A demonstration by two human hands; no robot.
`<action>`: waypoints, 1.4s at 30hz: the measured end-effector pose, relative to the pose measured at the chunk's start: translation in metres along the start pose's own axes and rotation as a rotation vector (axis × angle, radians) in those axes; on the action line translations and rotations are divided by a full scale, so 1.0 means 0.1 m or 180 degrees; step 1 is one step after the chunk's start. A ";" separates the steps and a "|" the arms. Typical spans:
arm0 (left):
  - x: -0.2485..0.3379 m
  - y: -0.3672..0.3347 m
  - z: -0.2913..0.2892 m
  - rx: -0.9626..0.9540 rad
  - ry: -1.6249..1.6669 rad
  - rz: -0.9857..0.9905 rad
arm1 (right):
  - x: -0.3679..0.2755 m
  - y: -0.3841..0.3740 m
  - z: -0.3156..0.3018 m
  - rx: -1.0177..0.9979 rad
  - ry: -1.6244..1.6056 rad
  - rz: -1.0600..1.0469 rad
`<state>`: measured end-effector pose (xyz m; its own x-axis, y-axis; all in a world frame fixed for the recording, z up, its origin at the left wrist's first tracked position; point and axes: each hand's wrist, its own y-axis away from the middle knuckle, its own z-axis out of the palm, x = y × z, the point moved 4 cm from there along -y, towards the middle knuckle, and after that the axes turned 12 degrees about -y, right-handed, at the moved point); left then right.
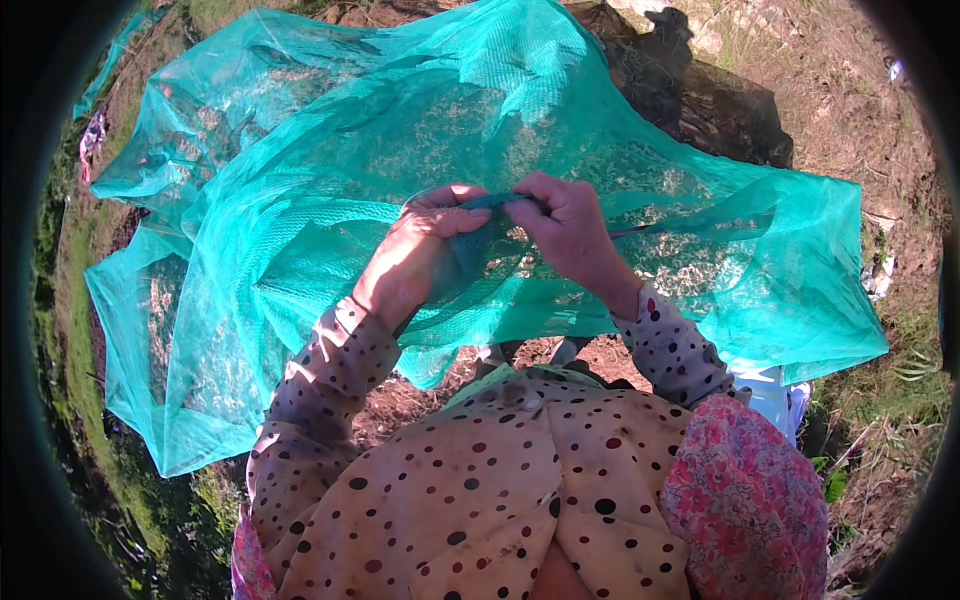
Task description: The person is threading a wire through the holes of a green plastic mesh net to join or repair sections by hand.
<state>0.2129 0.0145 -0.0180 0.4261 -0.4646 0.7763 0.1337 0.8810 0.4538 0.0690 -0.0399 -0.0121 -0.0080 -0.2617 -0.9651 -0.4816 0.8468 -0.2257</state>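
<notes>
A large sheet of green mesh netting (400, 125) is spread over the ground in front of me, bunched and creased in places. My left hand (420, 245) pinches a gathered edge of it between thumb and fingers. Close by on the right, my right hand (570, 225) grips the same gathered edge, fingers closed. The fingertips of both hands nearly meet over the middle of the net. A thin dark strip shows beside my right hand, and I cannot make out what it is.
Bare brown soil (850, 110) and dry grass lie around the net. A white item (770, 395) sits under its near right edge. Green plants (140, 490) grow at the lower left. My shadow (690, 95) falls at the far right. My shoes (565, 350) show below the net.
</notes>
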 end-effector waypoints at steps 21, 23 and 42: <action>0.02 0.00 -0.02 0.0077 -0.0530 -0.0089 | 0.05 -0.03 -0.08 -0.0583 -0.0325 0.0326; 0.02 0.00 -0.03 -0.0032 -0.0540 -0.0094 | 0.03 -0.01 -0.08 -0.0536 -0.0043 0.0160; 0.11 0.01 0.02 0.0562 -0.1367 0.0272 | 0.04 0.01 0.00 0.0016 0.0001 0.0131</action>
<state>0.2158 0.0100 -0.0084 0.0153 -0.4189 0.9079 -0.0559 0.9062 0.4191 0.0690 -0.0402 -0.0165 -0.0279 -0.2269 -0.9735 -0.4766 0.8591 -0.1866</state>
